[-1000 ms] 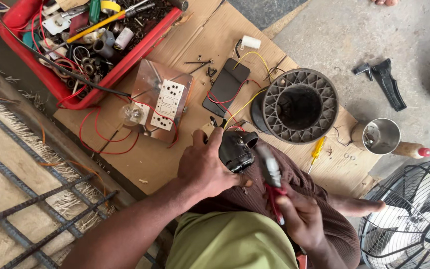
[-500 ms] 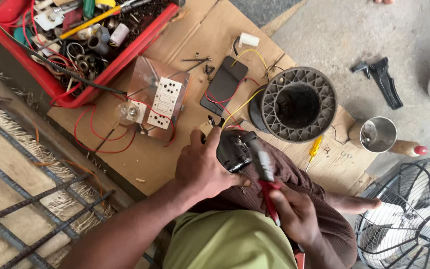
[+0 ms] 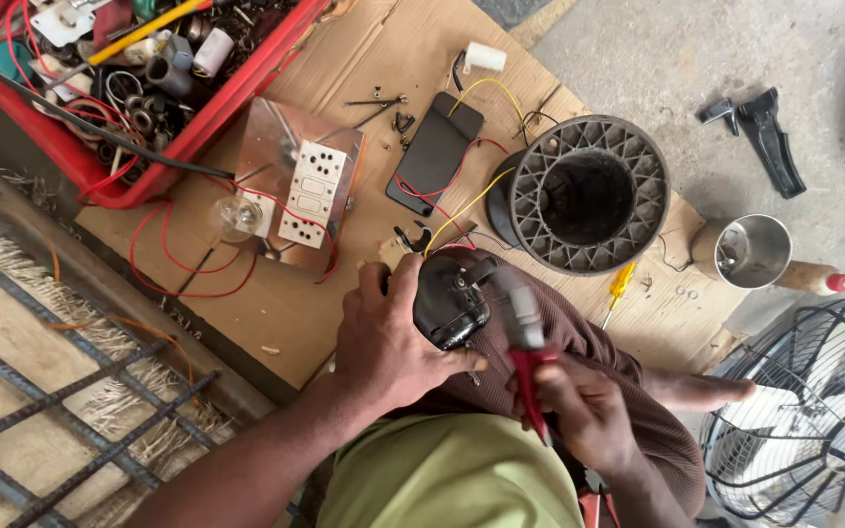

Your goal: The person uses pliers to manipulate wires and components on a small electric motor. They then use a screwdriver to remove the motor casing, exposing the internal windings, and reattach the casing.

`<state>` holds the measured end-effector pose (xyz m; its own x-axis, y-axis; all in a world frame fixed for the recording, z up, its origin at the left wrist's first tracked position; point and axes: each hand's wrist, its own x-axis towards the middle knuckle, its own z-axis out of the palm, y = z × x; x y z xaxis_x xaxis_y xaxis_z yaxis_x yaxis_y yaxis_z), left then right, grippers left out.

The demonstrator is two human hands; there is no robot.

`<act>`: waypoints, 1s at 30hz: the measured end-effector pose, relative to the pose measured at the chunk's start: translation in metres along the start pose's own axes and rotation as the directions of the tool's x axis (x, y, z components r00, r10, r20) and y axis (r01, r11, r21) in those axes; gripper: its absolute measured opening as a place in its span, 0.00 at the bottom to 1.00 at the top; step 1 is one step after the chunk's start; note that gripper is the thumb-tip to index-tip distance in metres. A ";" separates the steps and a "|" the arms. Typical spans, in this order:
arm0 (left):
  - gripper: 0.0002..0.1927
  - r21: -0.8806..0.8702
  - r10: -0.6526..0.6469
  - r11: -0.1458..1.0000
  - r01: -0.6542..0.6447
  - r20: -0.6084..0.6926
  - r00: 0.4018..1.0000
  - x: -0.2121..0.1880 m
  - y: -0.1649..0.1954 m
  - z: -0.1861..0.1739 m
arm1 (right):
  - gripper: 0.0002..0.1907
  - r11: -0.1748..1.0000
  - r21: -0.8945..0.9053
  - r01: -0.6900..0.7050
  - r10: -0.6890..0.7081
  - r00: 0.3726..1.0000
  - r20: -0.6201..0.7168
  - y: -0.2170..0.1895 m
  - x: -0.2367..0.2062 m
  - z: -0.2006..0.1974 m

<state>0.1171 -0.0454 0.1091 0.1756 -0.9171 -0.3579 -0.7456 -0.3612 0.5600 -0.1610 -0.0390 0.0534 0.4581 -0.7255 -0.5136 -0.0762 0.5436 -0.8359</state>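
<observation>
Left hand: the left hand [image 3: 383, 337] is wrapped around the side of a small black motor housing [image 3: 450, 301], fingers curled over its top edge, steadying it on the knee
Right hand: the right hand [image 3: 584, 416] is closed on the red handles of a pair of pliers [image 3: 523, 337]; whether the nose has closed on a part I cannot tell, since the head is blurred
Change: a second ago the pliers hung lower and to the right of the housing; now their grey head lies against its right side, so the tool has come in to work on the casing
Motor position: on the lap, just below the edge of the cardboard sheet [image 3: 344, 293], with yellow and red wires [image 3: 462, 200] running up from it toward the ribbed round fan base [image 3: 587, 194]
Nearby: a black phone [image 3: 435, 152] lies on the cardboard beside a switch-and-socket board [image 3: 310, 191] with a bulb [image 3: 234, 215]; a red tray of parts [image 3: 163, 171] sits at top left
Further off: a steel cup [image 3: 750, 251], a yellow screwdriver [image 3: 620, 286] and a fan guard [image 3: 814, 411] lie to the right
</observation>
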 end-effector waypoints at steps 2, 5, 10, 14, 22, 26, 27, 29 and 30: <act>0.67 -0.007 0.000 1.000 0.000 0.000 1.000 0.001 -0.001 -0.001 | 0.18 0.986 -0.118 -0.115 0.120 0.992 0.036 0.000 0.002 0.001; 0.68 0.005 -0.013 1.000 0.013 0.042 0.999 0.006 0.002 -0.006 | 0.19 0.987 -0.029 -0.155 0.156 0.988 0.009 -0.009 -0.001 -0.001; 0.69 0.032 -0.214 0.977 0.212 0.231 0.949 0.021 0.008 -0.016 | 0.28 0.837 -0.471 -0.279 0.282 0.957 -0.066 -0.036 -0.030 -0.031; 0.69 0.096 -0.223 0.974 0.204 0.293 0.930 0.036 0.019 -0.023 | 0.33 0.525 -0.748 -0.407 0.272 0.912 -0.305 -0.025 -0.040 -0.060; 0.64 0.272 -0.290 0.940 0.204 0.330 0.898 0.051 0.056 -0.031 | 0.21 0.455 -0.890 -0.035 -0.302 0.934 -0.192 0.001 0.010 -0.027; 0.61 0.339 -0.271 0.928 0.152 0.338 0.901 0.051 0.066 -0.025 | 0.15 0.834 -0.549 -0.054 -0.153 0.934 -0.323 -0.025 -0.001 0.019; 0.61 0.364 -0.261 0.922 0.131 0.335 0.906 0.053 0.069 -0.026 | 0.14 0.808 -0.584 -0.076 -0.139 0.939 -0.315 -0.030 0.005 0.031; 0.61 0.386 -0.276 0.913 0.130 0.353 0.894 0.051 0.073 -0.029 | 0.13 0.750 -0.651 -0.121 -0.105 0.949 -0.297 -0.035 0.018 0.049; 0.61 0.394 -0.287 0.910 0.133 0.363 0.886 0.050 0.075 -0.029 | 0.13 0.756 -0.651 -0.074 -0.158 0.944 -0.290 -0.037 0.019 0.053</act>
<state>0.0888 -0.1229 0.1549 0.1363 -0.6479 -0.7494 -0.9078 -0.3846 0.1674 -0.1025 -0.0502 0.0844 0.1873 -0.8931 -0.4090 -0.6675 0.1898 -0.7200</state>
